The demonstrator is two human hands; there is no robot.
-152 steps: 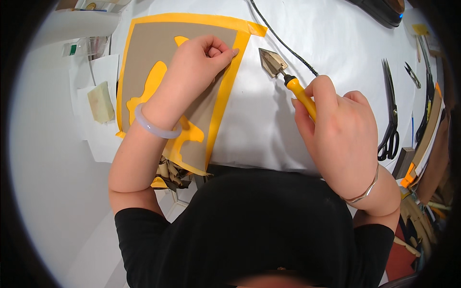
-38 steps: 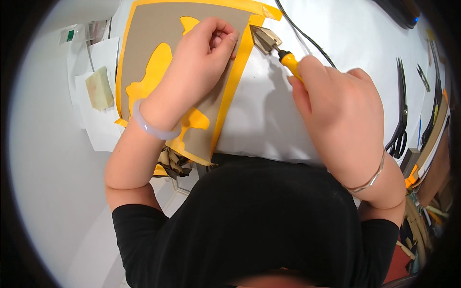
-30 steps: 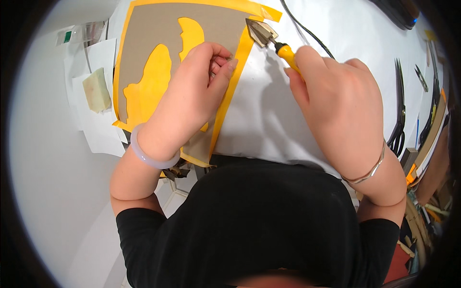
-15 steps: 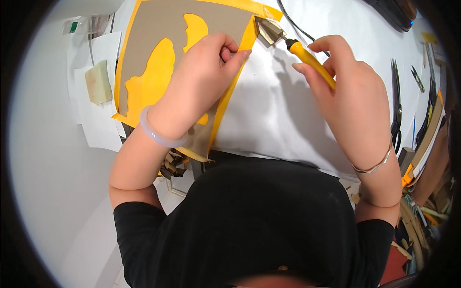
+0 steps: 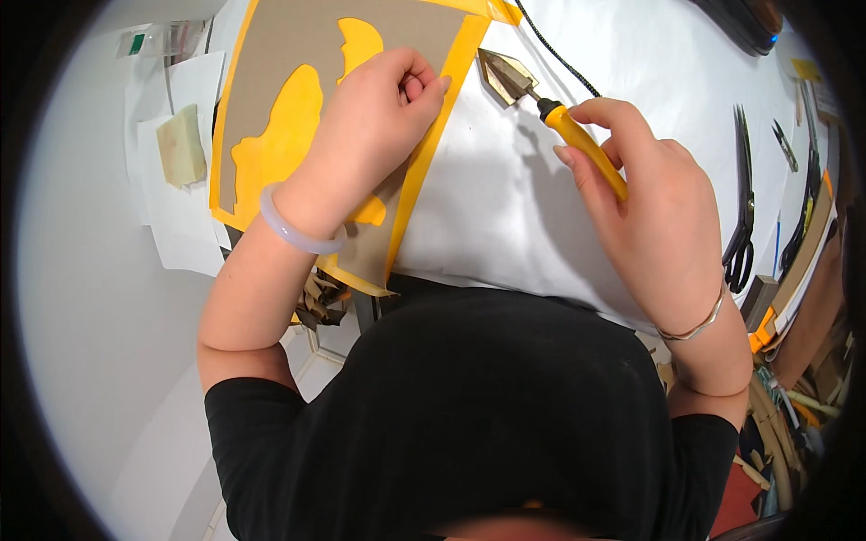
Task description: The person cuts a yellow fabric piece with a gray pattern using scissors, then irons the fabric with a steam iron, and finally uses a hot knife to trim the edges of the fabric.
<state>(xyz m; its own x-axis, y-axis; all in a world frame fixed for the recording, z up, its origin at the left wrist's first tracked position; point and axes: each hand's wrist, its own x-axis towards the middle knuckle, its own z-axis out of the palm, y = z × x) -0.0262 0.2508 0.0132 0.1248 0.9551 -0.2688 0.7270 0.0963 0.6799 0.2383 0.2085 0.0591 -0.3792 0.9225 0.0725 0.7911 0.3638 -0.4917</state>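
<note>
My right hand (image 5: 657, 212) grips the yellow handle of a small iron (image 5: 582, 149) with a flat, pointed metal head. The iron's tip sits right beside the yellow border strip (image 5: 417, 185) of a grey-brown panel (image 5: 271, 41). Whether tip and strip touch, I cannot tell. Over the panel, my left hand (image 5: 379, 108) is closed with curled fingers, its thumb tip at the strip; nothing shows in the fingers, though their underside is hidden. A large yellow cut-out shape (image 5: 287, 135) and a smaller yellow piece (image 5: 361, 41) lie on the panel, partly covered by my left hand and wrist.
White paper (image 5: 478, 216) covers the table. A black braided cord (image 5: 559, 54) runs behind the iron. On the right lie black scissors (image 5: 741, 203) and other tools; a dark device (image 5: 740, 22) is at the far right. A pale scrap (image 5: 182, 147) rests at left.
The iron has shifted toward me and slightly right, away from the strip's upper end. My left hand and the panel sit a little further left and up in the view.
</note>
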